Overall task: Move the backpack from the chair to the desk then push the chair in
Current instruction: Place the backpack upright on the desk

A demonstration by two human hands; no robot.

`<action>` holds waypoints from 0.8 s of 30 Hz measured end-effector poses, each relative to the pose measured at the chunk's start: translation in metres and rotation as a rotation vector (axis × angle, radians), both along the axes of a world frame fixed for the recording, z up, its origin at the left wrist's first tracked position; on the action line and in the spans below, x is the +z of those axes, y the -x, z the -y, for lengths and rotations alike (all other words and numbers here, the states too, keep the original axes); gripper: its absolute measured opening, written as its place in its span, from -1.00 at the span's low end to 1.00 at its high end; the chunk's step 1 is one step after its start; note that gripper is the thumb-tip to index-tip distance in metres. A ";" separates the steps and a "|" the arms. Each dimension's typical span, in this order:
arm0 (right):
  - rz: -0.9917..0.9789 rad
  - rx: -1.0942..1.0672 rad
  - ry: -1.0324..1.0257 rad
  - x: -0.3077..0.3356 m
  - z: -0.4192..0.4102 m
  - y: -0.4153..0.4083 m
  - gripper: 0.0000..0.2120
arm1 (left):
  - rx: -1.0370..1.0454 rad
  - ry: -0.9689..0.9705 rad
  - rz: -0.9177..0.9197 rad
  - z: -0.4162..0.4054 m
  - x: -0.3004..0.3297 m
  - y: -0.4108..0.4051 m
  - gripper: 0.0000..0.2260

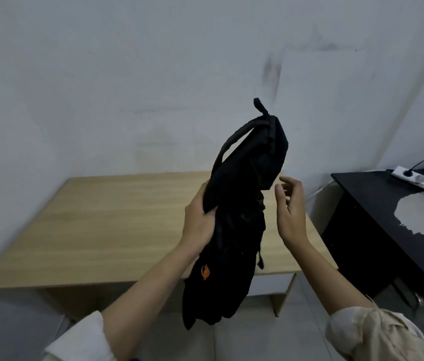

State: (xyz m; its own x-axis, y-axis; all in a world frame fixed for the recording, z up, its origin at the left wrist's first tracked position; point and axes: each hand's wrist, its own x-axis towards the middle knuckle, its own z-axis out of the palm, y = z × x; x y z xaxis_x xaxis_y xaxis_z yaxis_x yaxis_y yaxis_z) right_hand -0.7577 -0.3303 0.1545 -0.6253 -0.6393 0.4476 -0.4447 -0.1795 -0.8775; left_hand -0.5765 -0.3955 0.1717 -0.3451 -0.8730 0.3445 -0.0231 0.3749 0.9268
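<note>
Your left hand (pixel 197 225) has its fingers (pixel 207 214) clamped on the side of the black backpack (pixel 239 220), which is held upright in the air above the front edge of the wooden worktop (pixel 101 217), clear of its surface. Your right hand (pixel 290 209) is just beside the backpack, fingers loosely curled and apart, holding nothing. A black table (pixel 377 204) stands to the right, carrying a white power strip (pixel 413 178).

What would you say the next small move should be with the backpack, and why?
Probably lower the backpack onto the desk: the left hand holds it in the air above the bare wooden top, and the right hand is open beside it, free to steady it.
</note>
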 end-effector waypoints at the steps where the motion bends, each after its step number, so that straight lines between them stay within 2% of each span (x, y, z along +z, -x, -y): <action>1: 0.053 -0.044 -0.051 -0.013 0.008 0.011 -0.71 | -0.040 -0.003 0.002 0.012 0.001 0.005 -0.54; 5: 0.270 -0.060 -0.281 -0.059 0.021 0.043 -0.45 | -0.190 -0.036 0.002 0.045 0.003 0.023 -0.54; 8: 0.326 0.014 -0.380 -0.083 0.030 0.060 -0.18 | -0.260 -0.093 -0.014 0.073 -0.005 0.041 -0.59; 10: 0.366 0.075 -0.392 -0.091 0.041 0.074 -0.13 | -0.311 -0.165 -0.019 0.094 -0.011 0.053 -0.63; 15: 0.649 0.198 -0.302 -0.096 0.089 0.122 -0.23 | -0.346 -0.360 0.000 0.144 -0.028 0.092 -0.68; 17: 0.650 0.170 -0.337 -0.099 0.111 0.140 -0.26 | -0.315 -0.436 0.009 0.162 -0.036 0.110 -0.70; 21: 0.566 -0.040 -0.457 -0.100 0.145 0.174 -0.55 | -0.181 -0.415 0.109 0.203 -0.047 0.149 -0.75; 24: 0.491 -0.133 -0.559 -0.103 0.166 0.204 -0.53 | -0.076 -0.330 0.217 0.230 -0.064 0.176 -0.74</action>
